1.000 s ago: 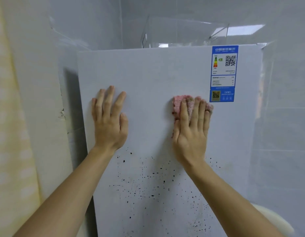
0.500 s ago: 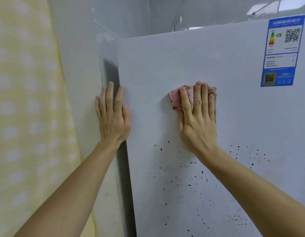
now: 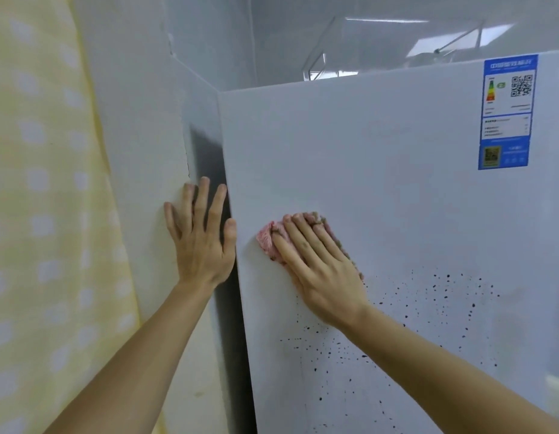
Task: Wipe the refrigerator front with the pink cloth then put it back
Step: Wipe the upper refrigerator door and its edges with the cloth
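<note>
Flat against the white refrigerator front, the right hand presses the pink cloth to the door with its fingers straight and close together, not curled round anything. The cloth lies bunched under those fingers and the palm: a pink fringe shows past the index finger on the left, more of it peeks out above the fingertips, and a thin darker edge runs along the little-finger side; how far it spreads beneath the hand cannot be told. It sits near the door's left edge, above a scatter of black specks that dot the lower part of the door. The left hand lies open with its fingers spread, laid at the dark gap between the refrigerator's side and the pale wall, its thumb touching the door's left edge; whether the palm bears on the wall or on the fridge side is unclear. A blue energy label sticks to the door's upper right, its print too small to read. Clear, glassy shapes above the refrigerator are hard to make out, and a yellow curtain with white dots fills the left edge, blurred. Both forearms are cut off by the bottom of the view.
</note>
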{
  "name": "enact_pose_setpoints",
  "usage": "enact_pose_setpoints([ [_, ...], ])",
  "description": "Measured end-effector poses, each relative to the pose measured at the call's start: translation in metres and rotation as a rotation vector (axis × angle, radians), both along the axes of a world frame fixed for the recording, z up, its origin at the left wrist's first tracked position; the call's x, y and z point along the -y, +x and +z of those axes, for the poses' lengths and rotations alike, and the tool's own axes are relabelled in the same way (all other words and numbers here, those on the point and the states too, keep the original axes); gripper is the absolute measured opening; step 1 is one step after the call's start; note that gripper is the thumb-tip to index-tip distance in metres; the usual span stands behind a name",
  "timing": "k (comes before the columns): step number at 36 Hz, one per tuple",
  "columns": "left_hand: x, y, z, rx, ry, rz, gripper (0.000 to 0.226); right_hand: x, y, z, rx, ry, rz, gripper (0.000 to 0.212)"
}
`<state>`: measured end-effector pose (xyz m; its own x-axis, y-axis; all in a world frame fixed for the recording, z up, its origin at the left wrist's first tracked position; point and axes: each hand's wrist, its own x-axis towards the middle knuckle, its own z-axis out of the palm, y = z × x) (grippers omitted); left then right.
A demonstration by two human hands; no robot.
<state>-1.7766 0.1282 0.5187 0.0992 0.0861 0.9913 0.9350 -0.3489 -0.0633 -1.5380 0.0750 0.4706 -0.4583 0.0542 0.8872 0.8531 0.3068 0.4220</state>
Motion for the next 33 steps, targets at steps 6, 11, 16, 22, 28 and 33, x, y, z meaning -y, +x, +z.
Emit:
enact_pose_setpoints([
  [6, 0.005, -0.007, 0.001, -0.034, -0.039, -0.008, 0.058, -0.001, 0.016, 0.003, 0.183, -0.023, 0.016, 0.061],
  [11, 0.008, -0.018, 0.0, -0.062, -0.055, -0.018, 0.058, 0.003, 0.034, 0.035, 0.257, -0.003, 0.013, 0.052],
  [16, 0.005, -0.024, -0.005, -0.008, -0.077, 0.026, 0.061, 0.001, 0.026, 0.077, -0.003, 0.097, 0.043, 0.05],
  [22, 0.001, -0.023, -0.007, 0.008, -0.05, 0.009, 0.06, -0.009, -0.015, 0.055, -0.216, 0.094, 0.075, 0.063],
  [28, 0.0, -0.023, -0.008, 0.021, -0.016, -0.011, 0.059, -0.006, -0.028, -0.001, -0.017, -0.045, 0.086, 0.07],
  [33, 0.004, -0.025, -0.007, 0.011, -0.027, -0.029, 0.059, -0.001, -0.027, -0.047, 0.299, -0.16, 0.044, 0.074],
])
